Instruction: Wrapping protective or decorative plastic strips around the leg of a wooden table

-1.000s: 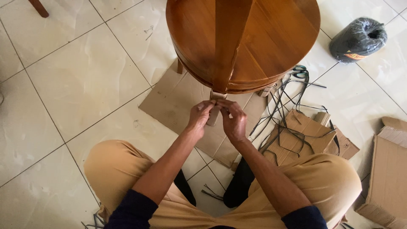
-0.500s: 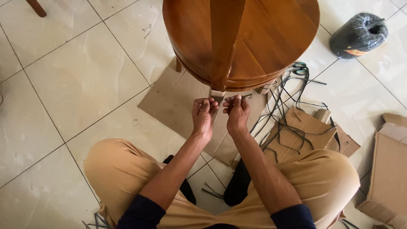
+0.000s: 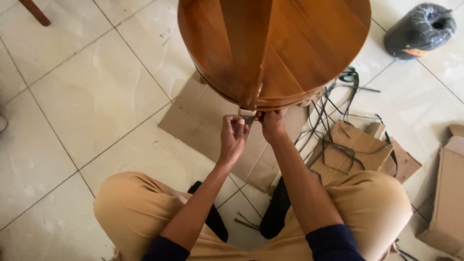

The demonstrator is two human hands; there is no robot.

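Observation:
A round polished wooden table [image 3: 285, 48] stands upturned before me, one wooden leg [image 3: 249, 58] pointing toward me. On the leg's tip sits a small pale pad [image 3: 247, 112]. My left hand [image 3: 233, 137] pinches at this tip from the left, fingers curled. My right hand [image 3: 272, 124] grips the tip from the right, right under the table's rim. Both hands touch the leg end; whatever lies between the fingers is hidden.
Flat brown cardboard [image 3: 203, 121] lies under the table on the tiled floor. Black plastic straps [image 3: 333, 121] tangle at right over torn cardboard pieces [image 3: 357, 150]. A black wrapped bundle [image 3: 420, 29] lies far right. A cardboard box [image 3: 447, 188] stands at right. I sit with knees spread.
Both hands rose a little and closed in on the leg's tip; the view shifted closer to the table.

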